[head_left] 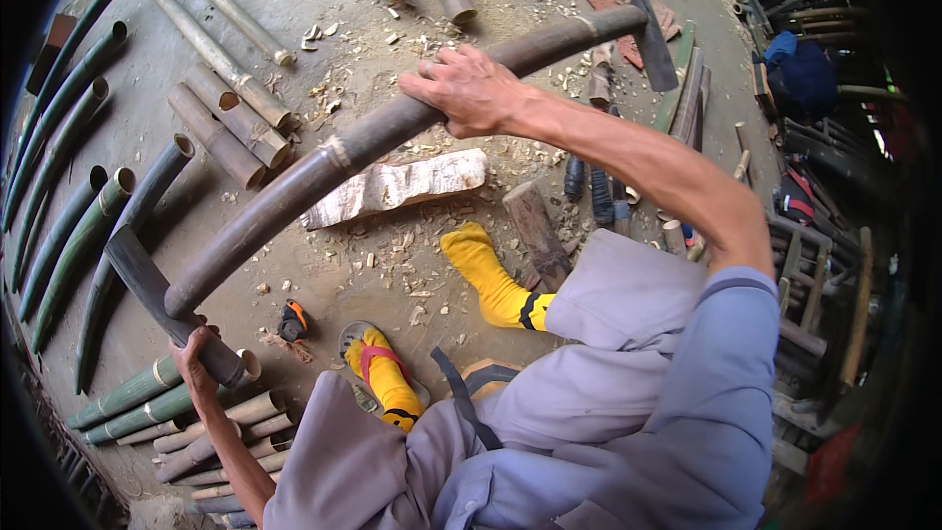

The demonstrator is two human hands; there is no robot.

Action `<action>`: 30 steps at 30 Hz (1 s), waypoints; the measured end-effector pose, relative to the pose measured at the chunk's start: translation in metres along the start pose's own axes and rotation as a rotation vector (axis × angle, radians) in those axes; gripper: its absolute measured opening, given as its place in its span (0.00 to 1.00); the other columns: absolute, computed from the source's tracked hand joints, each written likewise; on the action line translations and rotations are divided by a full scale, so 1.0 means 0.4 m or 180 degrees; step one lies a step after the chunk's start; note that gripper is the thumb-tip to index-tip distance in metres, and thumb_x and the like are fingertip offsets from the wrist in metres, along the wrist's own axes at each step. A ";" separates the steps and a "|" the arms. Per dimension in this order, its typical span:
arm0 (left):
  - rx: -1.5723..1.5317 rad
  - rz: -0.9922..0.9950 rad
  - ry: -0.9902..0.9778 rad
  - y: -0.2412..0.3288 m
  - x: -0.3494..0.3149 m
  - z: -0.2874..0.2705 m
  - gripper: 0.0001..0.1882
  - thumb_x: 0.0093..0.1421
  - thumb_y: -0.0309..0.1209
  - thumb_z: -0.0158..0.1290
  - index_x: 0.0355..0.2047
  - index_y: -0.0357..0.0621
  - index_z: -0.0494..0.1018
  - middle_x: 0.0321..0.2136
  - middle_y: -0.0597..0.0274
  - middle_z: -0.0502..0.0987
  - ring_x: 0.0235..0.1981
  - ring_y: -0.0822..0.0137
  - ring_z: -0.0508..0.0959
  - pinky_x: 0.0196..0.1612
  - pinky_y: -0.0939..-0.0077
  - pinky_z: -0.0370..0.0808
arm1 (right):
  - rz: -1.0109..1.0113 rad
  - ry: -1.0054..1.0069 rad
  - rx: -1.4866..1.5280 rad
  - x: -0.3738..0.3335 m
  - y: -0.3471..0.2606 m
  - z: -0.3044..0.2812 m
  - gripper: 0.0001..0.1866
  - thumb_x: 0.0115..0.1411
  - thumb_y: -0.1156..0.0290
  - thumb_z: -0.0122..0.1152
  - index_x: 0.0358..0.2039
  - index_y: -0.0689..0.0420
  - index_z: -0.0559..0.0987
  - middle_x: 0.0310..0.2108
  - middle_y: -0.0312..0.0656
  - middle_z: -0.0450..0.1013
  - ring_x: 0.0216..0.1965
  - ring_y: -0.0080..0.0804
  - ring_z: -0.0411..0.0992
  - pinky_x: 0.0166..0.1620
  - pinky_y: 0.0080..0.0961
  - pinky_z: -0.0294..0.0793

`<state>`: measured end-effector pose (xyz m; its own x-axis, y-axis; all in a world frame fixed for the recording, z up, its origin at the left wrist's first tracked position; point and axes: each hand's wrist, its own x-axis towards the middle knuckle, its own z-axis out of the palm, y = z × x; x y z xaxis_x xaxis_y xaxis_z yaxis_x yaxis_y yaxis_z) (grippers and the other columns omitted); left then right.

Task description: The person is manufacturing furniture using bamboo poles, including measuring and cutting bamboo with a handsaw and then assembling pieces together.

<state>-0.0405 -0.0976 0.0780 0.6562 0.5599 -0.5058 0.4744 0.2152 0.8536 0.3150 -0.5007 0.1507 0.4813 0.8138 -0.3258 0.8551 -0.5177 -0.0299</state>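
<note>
A long, dark, curved bamboo pole [285, 191] is held up slantwise in front of me. Its near left end meets a short dark bamboo crosspiece [147, 275], and its far right end meets another crosspiece [655, 49]. My right hand [466, 88] lies over the middle of the pole with its fingers curled round it. Low on the left, my left hand [196, 353] is closed on the lower part of the near crosspiece, its fingers partly hidden. Under the pole, a pale, rough wood block [402, 188] rests on the floor.
Green bamboo lengths [74, 245] lie on the left, with a bamboo stack [211, 432] near my left forearm. Cut tubes [231, 118] and wood chips [339, 88] cover the floor ahead. A wooden stump [538, 231] and an orange-black tool [293, 321] lie near my yellow-socked feet.
</note>
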 end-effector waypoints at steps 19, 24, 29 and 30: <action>0.0630 0.0448 -0.2430 0.084 -0.221 0.876 0.31 0.35 0.33 0.63 0.42 0.35 0.68 0.30 0.61 0.73 0.29 0.70 0.74 0.34 0.74 0.73 | 0.3328 0.0656 -0.0021 -1.102 0.069 0.397 0.29 0.41 0.80 0.58 0.48 0.52 0.69 0.44 0.45 0.70 0.50 0.41 0.67 0.53 0.41 0.59; 0.0806 0.0658 -0.2695 0.078 -0.295 0.999 0.34 0.34 0.33 0.62 0.44 0.35 0.67 0.33 0.55 0.75 0.33 0.65 0.75 0.41 0.72 0.73 | 0.3996 0.1560 0.0421 -1.033 -0.036 0.385 0.29 0.44 0.78 0.58 0.51 0.55 0.69 0.49 0.47 0.67 0.51 0.47 0.65 0.54 0.45 0.60; 0.0564 0.0759 -0.2776 0.033 -0.344 1.056 0.35 0.36 0.36 0.66 0.45 0.36 0.66 0.36 0.57 0.74 0.38 0.67 0.74 0.44 0.73 0.70 | 0.3018 0.2043 0.1607 -0.786 -0.167 0.226 0.24 0.51 0.64 0.61 0.47 0.63 0.72 0.44 0.52 0.69 0.47 0.45 0.67 0.52 0.36 0.65; 0.0379 0.0678 -0.2820 0.002 -0.336 1.067 0.34 0.38 0.36 0.67 0.45 0.36 0.66 0.36 0.57 0.74 0.38 0.68 0.73 0.44 0.73 0.70 | 0.2732 0.2168 0.1510 -0.746 -0.181 0.217 0.26 0.50 0.60 0.61 0.47 0.63 0.73 0.45 0.52 0.69 0.49 0.46 0.65 0.53 0.39 0.63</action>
<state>0.1221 -0.5140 0.0937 0.9232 -0.2503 -0.2917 0.3170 0.0665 0.9461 0.0926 -0.7289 0.1679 0.9867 0.0528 0.1539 0.1163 -0.8904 -0.4400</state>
